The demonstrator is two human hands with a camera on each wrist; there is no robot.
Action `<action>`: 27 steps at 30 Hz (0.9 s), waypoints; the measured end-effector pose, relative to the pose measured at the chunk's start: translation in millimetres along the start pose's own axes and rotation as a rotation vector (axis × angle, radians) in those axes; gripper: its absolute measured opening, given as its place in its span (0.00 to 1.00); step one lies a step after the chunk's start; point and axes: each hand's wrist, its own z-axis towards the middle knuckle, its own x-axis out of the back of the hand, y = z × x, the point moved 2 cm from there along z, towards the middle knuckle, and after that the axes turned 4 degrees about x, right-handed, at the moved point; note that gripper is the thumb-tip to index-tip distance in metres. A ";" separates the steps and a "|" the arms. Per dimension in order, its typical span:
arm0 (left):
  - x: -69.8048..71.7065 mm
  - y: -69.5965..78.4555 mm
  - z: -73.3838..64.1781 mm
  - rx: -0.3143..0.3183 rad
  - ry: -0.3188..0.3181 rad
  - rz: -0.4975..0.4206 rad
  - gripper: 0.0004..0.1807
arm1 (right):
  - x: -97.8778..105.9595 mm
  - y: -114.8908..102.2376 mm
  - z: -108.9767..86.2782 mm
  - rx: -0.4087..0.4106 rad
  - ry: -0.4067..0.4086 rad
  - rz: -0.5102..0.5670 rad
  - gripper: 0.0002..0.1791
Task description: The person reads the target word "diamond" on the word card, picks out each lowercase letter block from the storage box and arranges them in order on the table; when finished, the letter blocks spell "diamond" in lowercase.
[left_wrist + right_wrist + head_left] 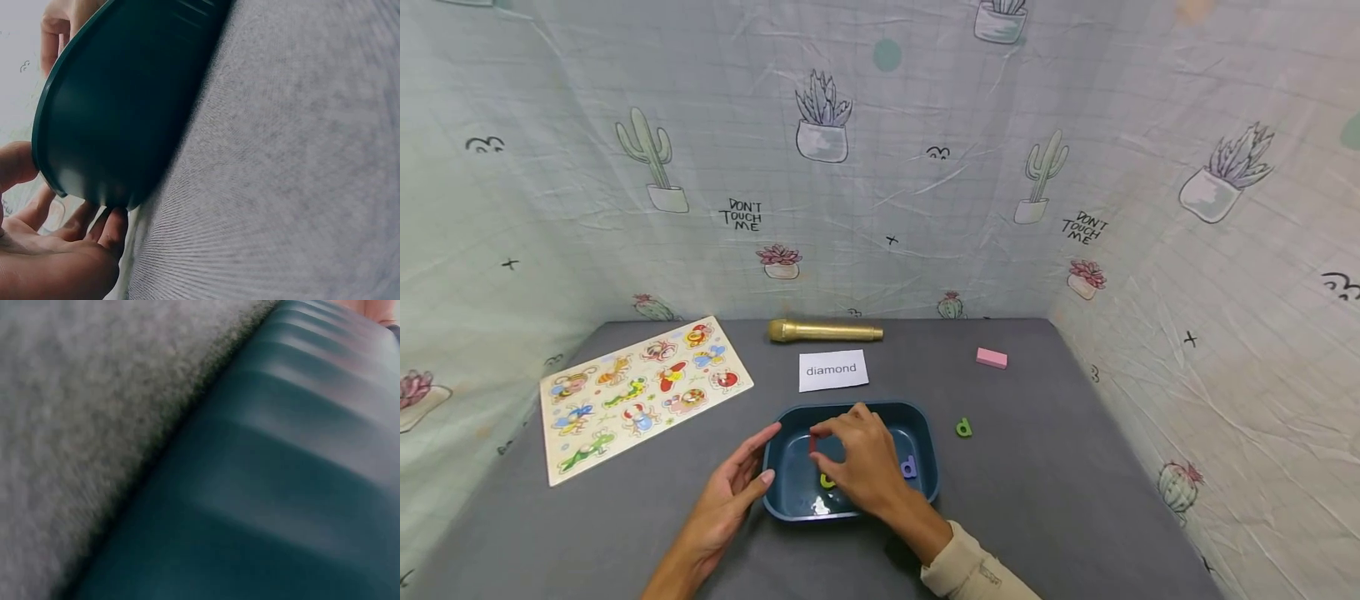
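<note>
In the head view, my right hand (861, 458) reaches over a dark teal tray (850, 515) and pinches a slim red letter piece (812, 442) between thumb and forefinger; its exact shape is hard to make out. Below those fingers lies a yellow letter (827, 482), partly covered by the hand. A purple letter (908, 467) is inside the tray at the right. My left hand (730, 487) rests at the tray's left end, fingers spread and fairly straight. In the left wrist view, its fingertips touch the outer wall, with the thumb at the rim. The right wrist view shows only the tray's ribbed side.
A green letter d (963, 427) lies right of the tray, with a pink block (992, 358) farther back. Behind the tray are a "diamond" card (833, 379) and a gold microphone (825, 332). An insect puzzle board (651, 446) lies at the left. Printed cloth (887, 167) walls the table.
</note>
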 end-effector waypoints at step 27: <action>-1.0 0.5 -1.0 0.026 0.023 -0.005 0.34 | 66.9 41.4 -24.8 -0.204 0.109 -0.007 0.18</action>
